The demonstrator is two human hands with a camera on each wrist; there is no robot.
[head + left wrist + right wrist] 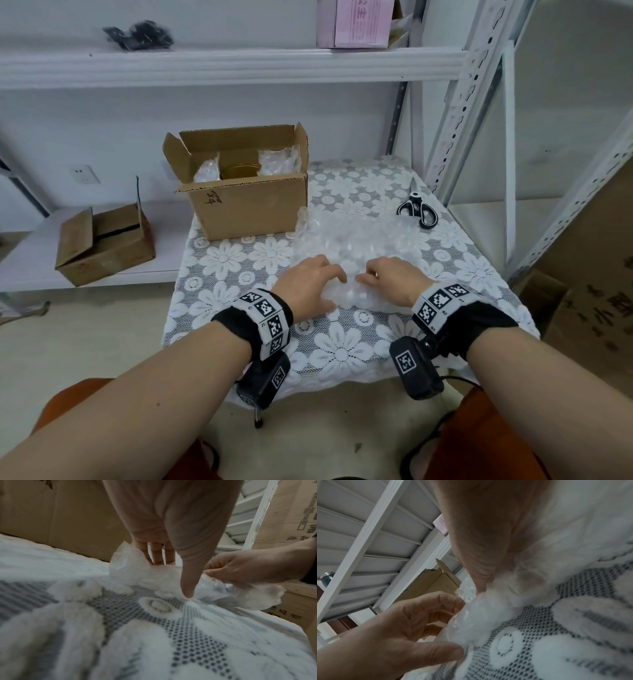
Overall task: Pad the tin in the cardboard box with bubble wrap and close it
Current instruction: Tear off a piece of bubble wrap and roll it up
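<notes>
The open cardboard box stands at the table's back left. Inside it a gold tin sits between two wads of bubble wrap, one on each side. A loose sheet of bubble wrap lies on the table to the right of the box. My left hand and right hand both grip its near edge, which is bunched into a roll. In the left wrist view, my left hand has its fingers over the roll and its thumb at the cloth, and my right hand pinches the roll. The right wrist view shows my right hand and the roll.
Black-handled scissors lie at the table's back right. A lace flower cloth covers the table. A second, worn cardboard box sits on a low shelf to the left. White metal shelving stands behind and to the right.
</notes>
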